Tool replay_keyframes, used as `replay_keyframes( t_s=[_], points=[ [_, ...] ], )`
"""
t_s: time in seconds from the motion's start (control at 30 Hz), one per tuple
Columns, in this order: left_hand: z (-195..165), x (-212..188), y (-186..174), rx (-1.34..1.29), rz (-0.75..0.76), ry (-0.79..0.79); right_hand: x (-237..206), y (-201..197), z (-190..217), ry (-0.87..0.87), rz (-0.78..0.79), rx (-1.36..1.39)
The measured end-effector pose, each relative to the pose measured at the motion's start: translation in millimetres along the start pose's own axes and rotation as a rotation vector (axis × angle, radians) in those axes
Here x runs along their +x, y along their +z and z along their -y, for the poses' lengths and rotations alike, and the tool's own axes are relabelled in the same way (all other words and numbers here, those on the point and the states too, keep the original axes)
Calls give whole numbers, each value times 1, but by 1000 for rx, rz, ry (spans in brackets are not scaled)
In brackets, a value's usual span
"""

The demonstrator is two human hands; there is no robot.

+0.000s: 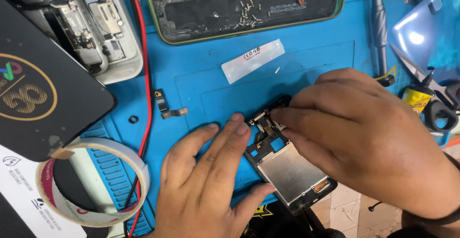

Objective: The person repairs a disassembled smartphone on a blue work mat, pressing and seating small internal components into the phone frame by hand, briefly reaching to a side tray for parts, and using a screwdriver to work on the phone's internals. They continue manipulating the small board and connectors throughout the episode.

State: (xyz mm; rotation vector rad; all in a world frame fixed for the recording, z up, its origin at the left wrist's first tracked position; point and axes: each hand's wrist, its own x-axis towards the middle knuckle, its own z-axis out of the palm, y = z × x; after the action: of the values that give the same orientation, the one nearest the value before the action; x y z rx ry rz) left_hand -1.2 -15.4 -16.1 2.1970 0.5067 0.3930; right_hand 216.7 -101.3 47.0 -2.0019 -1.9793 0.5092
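A small black phone frame (286, 171) with a bare metal plate lies tilted on the blue work mat (201, 70). My left hand (211, 180) rests flat beside it, fingertips touching the frame's upper left edge and thumb against its lower side. My right hand (369, 137) comes in from the right and covers the frame's top; its fingertips pinch at a small part near the upper end. Whether something sits between those fingertips is hidden.
An opened green phone back (244, 8) holds several loose screws at the top. A white opened phone (91, 27) and a black box (43, 84) lie at left, with a tape roll (91, 180), red wire (145, 89), flex cable (165, 106), white sticker strip (252, 59) and scissors (431, 94).
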Motion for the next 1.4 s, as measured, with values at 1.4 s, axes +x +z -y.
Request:
replay_keyframes(
  t_s=[1.4],
  points=[
    [-1, 0, 2, -55, -33, -46, 1, 7, 0, 144, 27, 34]
  ],
)
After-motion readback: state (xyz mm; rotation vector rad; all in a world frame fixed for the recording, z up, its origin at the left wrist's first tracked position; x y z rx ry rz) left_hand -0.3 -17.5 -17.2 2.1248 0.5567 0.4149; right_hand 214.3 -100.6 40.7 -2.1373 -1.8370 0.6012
